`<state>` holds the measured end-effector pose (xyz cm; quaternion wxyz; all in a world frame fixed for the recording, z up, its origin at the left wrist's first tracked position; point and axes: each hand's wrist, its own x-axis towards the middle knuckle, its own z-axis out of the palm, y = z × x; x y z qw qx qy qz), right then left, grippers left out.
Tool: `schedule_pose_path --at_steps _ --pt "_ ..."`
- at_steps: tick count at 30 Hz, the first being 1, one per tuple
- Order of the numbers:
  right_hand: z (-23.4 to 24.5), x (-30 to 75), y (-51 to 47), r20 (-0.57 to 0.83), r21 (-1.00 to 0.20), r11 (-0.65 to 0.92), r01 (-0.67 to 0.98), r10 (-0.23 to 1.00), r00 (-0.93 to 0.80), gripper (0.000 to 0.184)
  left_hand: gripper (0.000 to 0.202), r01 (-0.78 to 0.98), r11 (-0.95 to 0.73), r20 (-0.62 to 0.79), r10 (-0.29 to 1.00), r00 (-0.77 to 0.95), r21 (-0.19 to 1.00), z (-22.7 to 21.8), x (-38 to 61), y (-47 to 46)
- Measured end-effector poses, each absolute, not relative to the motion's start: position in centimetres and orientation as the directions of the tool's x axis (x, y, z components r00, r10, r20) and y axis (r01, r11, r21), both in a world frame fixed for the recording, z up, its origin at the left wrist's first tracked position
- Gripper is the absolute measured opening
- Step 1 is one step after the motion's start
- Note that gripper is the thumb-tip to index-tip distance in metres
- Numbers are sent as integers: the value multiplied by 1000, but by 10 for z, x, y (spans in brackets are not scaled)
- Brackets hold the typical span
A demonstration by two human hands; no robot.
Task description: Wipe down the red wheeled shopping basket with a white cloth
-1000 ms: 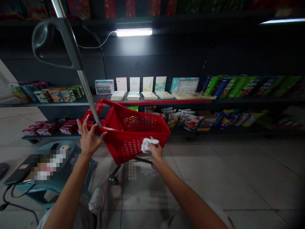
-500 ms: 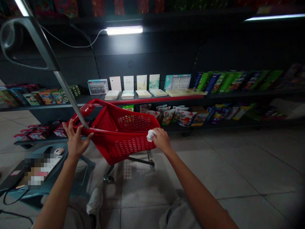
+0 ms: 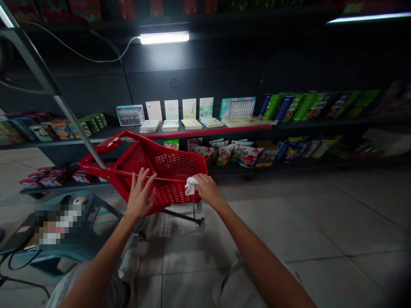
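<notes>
A red shopping cart point(image 3: 173, 194) with perforated basket walls stands in front of me, its handle bar towards the left. My right hand point(image 3: 206, 188) is closed around a crumpled white tissue point(image 3: 191, 186) at the basket's right end, by the rim. Fingers spread, my left hand point(image 3: 140, 197) is at the near side wall of the basket and holds nothing. Whether its fingertips touch the cart I cannot tell.
Behind the cart runs a dark shelf with a red edge point(image 3: 218, 131), bearing notebooks and boxed pens. Snack bags point(image 3: 250, 155) fill the lower shelf. A blue-grey plastic stool point(image 3: 102, 205) with devices stands at left. A metal pole point(image 3: 80, 130) slants down to the cart.
My left hand has left the handle end and moved right to the basket's near side. The cart and my right hand with the tissue appear slightly farther left.
</notes>
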<state>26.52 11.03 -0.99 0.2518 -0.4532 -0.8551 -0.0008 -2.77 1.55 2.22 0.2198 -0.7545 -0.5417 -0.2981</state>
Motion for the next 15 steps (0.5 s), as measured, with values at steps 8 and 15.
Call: schedule_pose_path --at_steps 8,15 --pt "-16 276 118 405 -397 716 575 698 -590 38 56 972 -232 529 819 221 -46 -2 -15 38" --pt "-11 301 127 402 -581 710 398 676 -618 38 34 981 -196 526 834 169 -5 2 -23 53"
